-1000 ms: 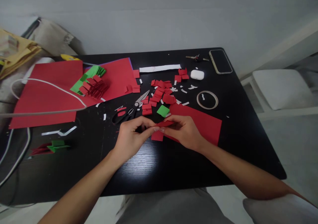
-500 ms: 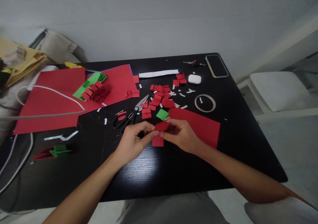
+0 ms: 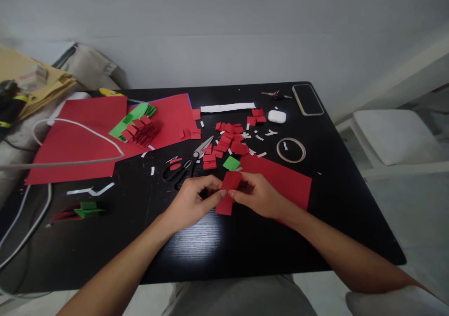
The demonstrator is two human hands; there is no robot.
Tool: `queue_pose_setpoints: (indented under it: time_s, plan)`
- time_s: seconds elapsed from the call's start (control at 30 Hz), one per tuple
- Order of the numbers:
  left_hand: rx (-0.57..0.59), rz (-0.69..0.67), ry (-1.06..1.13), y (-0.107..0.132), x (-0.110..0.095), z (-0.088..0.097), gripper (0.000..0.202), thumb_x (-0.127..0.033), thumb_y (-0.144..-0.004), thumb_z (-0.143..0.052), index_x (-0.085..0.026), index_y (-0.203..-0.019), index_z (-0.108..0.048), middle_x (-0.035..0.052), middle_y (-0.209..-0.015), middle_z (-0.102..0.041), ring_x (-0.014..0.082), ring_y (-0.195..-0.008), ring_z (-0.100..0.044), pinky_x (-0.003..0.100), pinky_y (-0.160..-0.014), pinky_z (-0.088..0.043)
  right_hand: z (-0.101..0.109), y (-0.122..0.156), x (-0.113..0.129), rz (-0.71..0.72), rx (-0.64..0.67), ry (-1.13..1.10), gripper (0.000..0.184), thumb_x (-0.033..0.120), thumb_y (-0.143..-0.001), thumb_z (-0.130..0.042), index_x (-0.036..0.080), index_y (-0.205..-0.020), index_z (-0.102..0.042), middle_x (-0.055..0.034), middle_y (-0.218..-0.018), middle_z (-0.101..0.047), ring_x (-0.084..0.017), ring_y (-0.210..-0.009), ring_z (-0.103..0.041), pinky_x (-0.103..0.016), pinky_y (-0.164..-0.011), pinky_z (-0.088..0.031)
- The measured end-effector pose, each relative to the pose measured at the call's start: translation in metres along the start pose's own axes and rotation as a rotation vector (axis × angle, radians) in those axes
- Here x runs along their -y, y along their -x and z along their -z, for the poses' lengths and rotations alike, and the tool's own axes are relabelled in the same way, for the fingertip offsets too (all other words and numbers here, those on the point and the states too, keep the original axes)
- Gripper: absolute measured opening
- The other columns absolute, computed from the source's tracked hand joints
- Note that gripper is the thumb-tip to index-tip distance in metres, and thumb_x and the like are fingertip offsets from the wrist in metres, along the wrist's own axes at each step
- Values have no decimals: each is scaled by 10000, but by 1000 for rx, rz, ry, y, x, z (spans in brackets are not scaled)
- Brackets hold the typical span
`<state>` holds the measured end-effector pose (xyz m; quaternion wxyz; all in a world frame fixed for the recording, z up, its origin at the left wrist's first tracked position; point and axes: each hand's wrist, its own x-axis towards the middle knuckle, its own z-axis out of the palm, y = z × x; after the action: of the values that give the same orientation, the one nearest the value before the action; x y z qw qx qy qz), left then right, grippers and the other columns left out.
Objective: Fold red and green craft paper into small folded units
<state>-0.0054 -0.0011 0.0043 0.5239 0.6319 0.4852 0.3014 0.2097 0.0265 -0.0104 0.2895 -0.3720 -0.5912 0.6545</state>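
Observation:
A strip of red paper (image 3: 225, 205) is pinched between both hands, with a crease across its middle. My left hand (image 3: 196, 197) grips its left edge between thumb and fingers. From the other side, my right hand (image 3: 257, 194) holds it the same way, thumb tip close to the left thumb. Just beyond the fingers lies a small green paper piece (image 3: 231, 163). A large red sheet (image 3: 287, 180) is partly covered by my right hand and forearm. Black-handled scissors (image 3: 189, 162) lie with open blades beyond my left hand, beside a heap of folded red paper pieces (image 3: 228, 136).
Red sheets (image 3: 80, 143) lie at the left, bearing folded green paper (image 3: 131, 119) and a red pleated stack (image 3: 143, 131). A white cable (image 3: 84, 124) loops over them. A tape ring (image 3: 291, 150), earbud case (image 3: 277, 116), keys (image 3: 276, 95) and phone (image 3: 307, 100) sit at the right.
The upper part of the red strip has tilted up, showing more of its face between my hands. Both hands keep their pinch. The whole view has shifted slightly.

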Motion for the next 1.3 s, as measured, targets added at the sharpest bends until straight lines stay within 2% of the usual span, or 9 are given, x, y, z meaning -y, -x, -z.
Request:
queue_pose_setpoints:
  time_s: [0.2,0.37,0.6,0.73,0.9,1.17,1.3]
  plan:
    - [-31,20,30,-1,0,4,161,-305,-937,-671,-160,-870,-685,-24,-712,-615,107,-642,-523,222,-598,-401,3,-1,-1,-49,11,-13,162,313,-894,-720,170,-970,-714,-30,-846,-735,-177,-760,-691,-304,-706,-554]
    - [-72,10,32,-4,5,7,213,-348,-958,-649,-156,-870,-680,-18,-709,-598,114,-638,-509,243,-612,-405,4,-3,-1,-64,-12,-72,144,316,-870,-734,185,-861,-675,-11,-785,-702,-167,-732,-674,-310,-718,-554]
    - [-86,22,39,-3,4,3,200,-341,-941,-659,-163,-848,-659,-32,-685,-553,111,-630,-473,244,-601,-382,-5,-2,4,-41,-64,-118,179,337,-856,-768,186,-945,-733,-44,-913,-757,-196,-842,-707,-345,-810,-575]
    - [-69,20,48,-3,2,-1,171,-312,-925,-672,-167,-839,-644,-38,-692,-549,108,-639,-471,234,-604,-381,-8,-2,3,-19,-68,-113,196,345,-857,-766,192,-977,-759,-47,-950,-782,-207,-869,-723,-336,-797,-575]
    - [-52,1,30,-4,2,-2,163,-285,-895,-690,-170,-800,-626,-51,-669,-531,101,-621,-464,222,-586,-366,-6,-2,1,-17,-65,-43,195,347,-845,-779,181,-945,-764,-43,-897,-768,-198,-818,-699,-326,-757,-555]
    - [2,59,144,-6,-2,12,166,-303,-867,-707,-149,-809,-685,3,-720,-668,119,-645,-558,243,-629,-435,-2,-2,3,-26,-64,24,142,308,-825,-781,175,-866,-750,-22,-819,-712,-167,-741,-636,-296,-691,-504]
    - [-2,62,152,-6,-2,10,142,-284,-854,-728,-150,-816,-700,4,-725,-686,119,-645,-575,243,-636,-448,-3,-2,3,-44,-63,20,141,306,-815,-787,178,-858,-746,-16,-808,-708,-166,-735,-631,-295,-689,-500]
